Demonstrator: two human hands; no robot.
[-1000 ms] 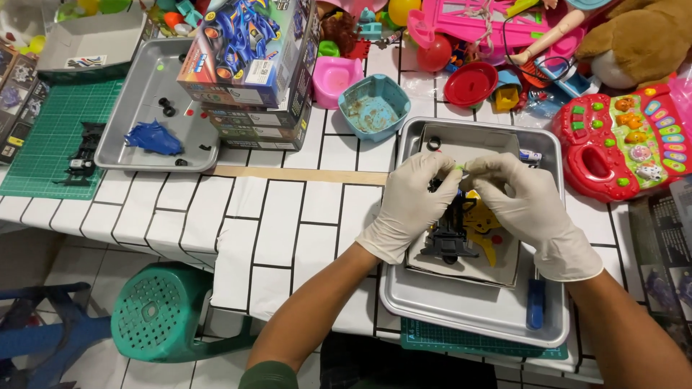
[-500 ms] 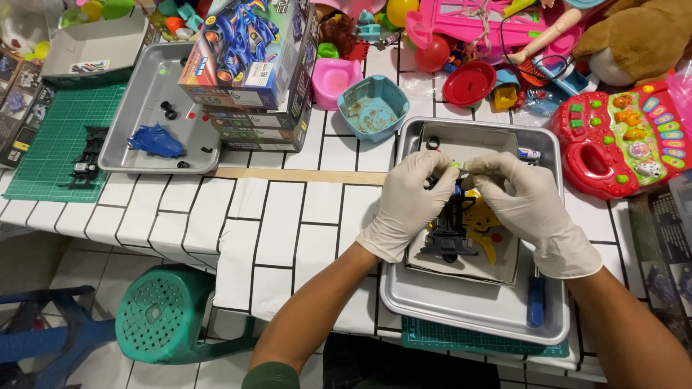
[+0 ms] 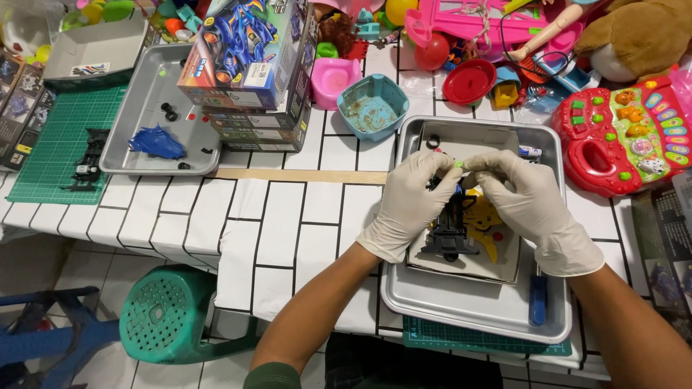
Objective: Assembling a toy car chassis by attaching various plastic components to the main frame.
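Both gloved hands, left hand [image 3: 417, 196] and right hand [image 3: 525, 202], pinch a tiny green part [image 3: 457, 164] above the black chassis [image 3: 450, 229]; it could slip into the tray [image 3: 461, 306]

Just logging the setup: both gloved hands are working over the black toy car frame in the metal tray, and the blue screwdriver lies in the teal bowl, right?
Not quite. The head view shows the blue screwdriver lying in the metal tray, near its right front corner, not in the teal bowl. The gloved left hand and right hand are indeed over the black toy car frame.
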